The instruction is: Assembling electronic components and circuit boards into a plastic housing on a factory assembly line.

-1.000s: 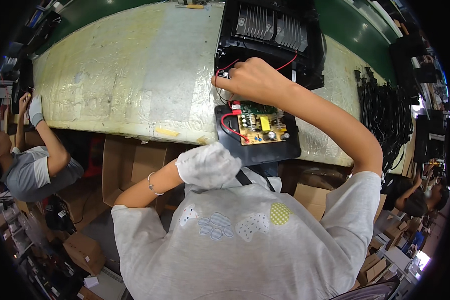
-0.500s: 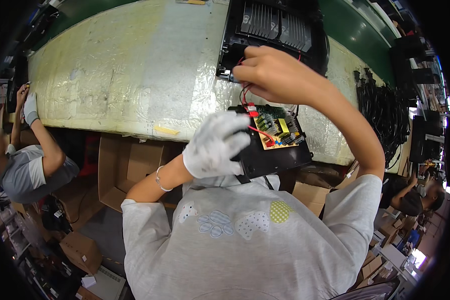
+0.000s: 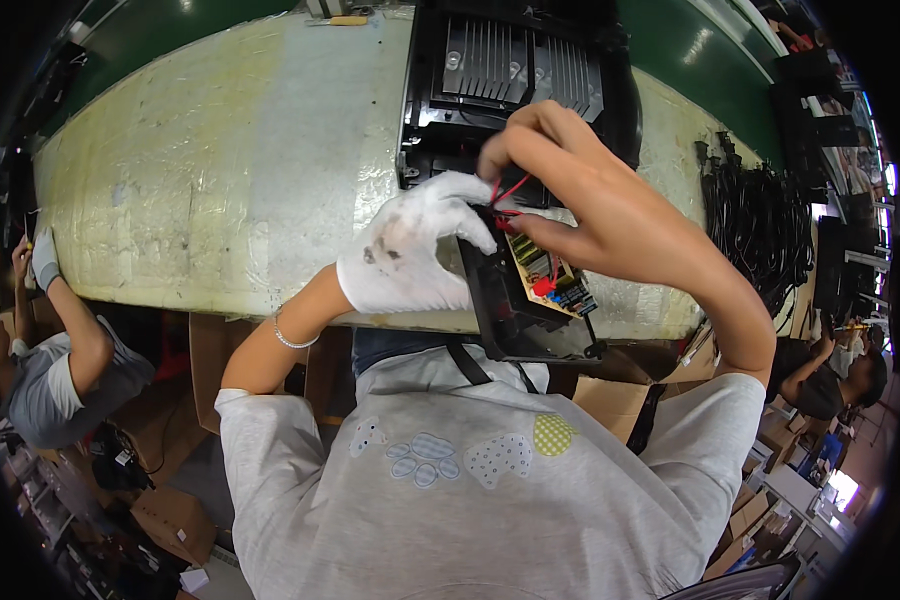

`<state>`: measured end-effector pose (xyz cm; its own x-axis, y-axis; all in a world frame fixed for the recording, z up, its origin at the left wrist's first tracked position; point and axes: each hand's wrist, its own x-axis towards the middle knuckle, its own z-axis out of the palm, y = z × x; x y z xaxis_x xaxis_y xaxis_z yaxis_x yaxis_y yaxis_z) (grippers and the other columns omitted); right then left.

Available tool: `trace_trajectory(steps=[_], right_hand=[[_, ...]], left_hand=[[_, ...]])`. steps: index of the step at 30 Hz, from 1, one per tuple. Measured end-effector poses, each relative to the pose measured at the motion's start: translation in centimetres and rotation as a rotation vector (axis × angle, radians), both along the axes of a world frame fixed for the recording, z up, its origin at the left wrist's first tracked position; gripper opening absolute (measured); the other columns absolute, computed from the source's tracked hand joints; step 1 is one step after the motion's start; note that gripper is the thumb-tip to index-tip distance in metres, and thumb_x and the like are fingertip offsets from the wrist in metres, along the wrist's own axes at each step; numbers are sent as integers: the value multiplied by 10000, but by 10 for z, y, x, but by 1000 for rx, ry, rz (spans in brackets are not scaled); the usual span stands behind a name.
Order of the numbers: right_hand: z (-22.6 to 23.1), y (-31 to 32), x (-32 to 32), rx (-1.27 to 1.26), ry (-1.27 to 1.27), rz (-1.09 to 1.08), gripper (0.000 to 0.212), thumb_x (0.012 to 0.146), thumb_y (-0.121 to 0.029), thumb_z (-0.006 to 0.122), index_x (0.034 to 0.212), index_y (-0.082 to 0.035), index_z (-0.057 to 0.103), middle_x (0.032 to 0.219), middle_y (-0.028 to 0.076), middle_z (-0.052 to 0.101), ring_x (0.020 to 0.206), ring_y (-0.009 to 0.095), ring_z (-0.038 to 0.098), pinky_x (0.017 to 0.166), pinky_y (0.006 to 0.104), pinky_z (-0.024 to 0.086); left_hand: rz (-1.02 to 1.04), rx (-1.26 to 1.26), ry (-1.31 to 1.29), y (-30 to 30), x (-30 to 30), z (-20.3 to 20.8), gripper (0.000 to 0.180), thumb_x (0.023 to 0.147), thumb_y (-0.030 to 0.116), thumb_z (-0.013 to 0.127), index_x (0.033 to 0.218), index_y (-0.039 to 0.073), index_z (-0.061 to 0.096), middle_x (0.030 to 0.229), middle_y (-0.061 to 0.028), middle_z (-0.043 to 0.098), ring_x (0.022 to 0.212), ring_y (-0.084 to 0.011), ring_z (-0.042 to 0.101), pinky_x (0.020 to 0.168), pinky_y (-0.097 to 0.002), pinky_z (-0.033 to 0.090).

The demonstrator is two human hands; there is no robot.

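Note:
My left hand (image 3: 415, 250), in a smudged white glove, grips the left edge of a black plastic housing (image 3: 515, 325) that holds a yellow circuit board (image 3: 555, 280). The housing is tilted up off the near edge of the workbench. My bare right hand (image 3: 580, 195) pinches thin red wires (image 3: 505, 200) just above the board, fingers closed on them. Behind both hands lies a larger black finned casing (image 3: 515, 75) on the bench.
The workbench (image 3: 220, 190) has a worn yellowish cover. A bundle of black cables (image 3: 760, 225) lies at its right end. Another person (image 3: 55, 350) works at the lower left, and one more sits at the right (image 3: 830, 375). Cardboard boxes (image 3: 210, 360) stand under the bench.
My gloved left hand rose from near my chest and took hold of the housing's left edge. The housing tipped up more steeply, and my right hand kept hold of the red wires.

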<state>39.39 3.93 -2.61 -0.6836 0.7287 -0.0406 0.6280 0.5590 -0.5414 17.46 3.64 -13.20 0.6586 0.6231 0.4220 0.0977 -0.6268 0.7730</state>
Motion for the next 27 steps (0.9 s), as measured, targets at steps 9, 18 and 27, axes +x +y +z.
trace_trajectory(steps=[9, 18, 27], right_hand=[[-22, -9, 9, 283, 179, -194, 467, 691, 172, 618, 1110, -30, 570, 1337, 192, 414, 1061, 328, 552, 866, 374, 487], [-16, 0, 22, 84, 260, 74, 222, 640, 57, 728, 822, 9, 609, 863, 98, 574, 840, 282, 556, 694, 357, 478], [0, -3, 5, 127, -130, 128, 150, 646, 40, 668, 783, 28, 607, 803, 120, 542, 806, 299, 529, 684, 368, 460]], left_hand=[[-35, -2, -100, 21, 14, 0, 343, 620, 193, 858, 871, 103, 641, 1007, -85, 607, 1010, -278, 603, 838, -373, 520], [12, -84, -110, 16, 23, -15, 385, 637, 216, 867, 892, 101, 602, 968, -68, 613, 961, -261, 620, 798, -346, 528], [34, -74, -190, 11, 26, -18, 360, 651, 196, 859, 894, 96, 612, 982, -68, 625, 980, -261, 620, 826, -346, 521]])
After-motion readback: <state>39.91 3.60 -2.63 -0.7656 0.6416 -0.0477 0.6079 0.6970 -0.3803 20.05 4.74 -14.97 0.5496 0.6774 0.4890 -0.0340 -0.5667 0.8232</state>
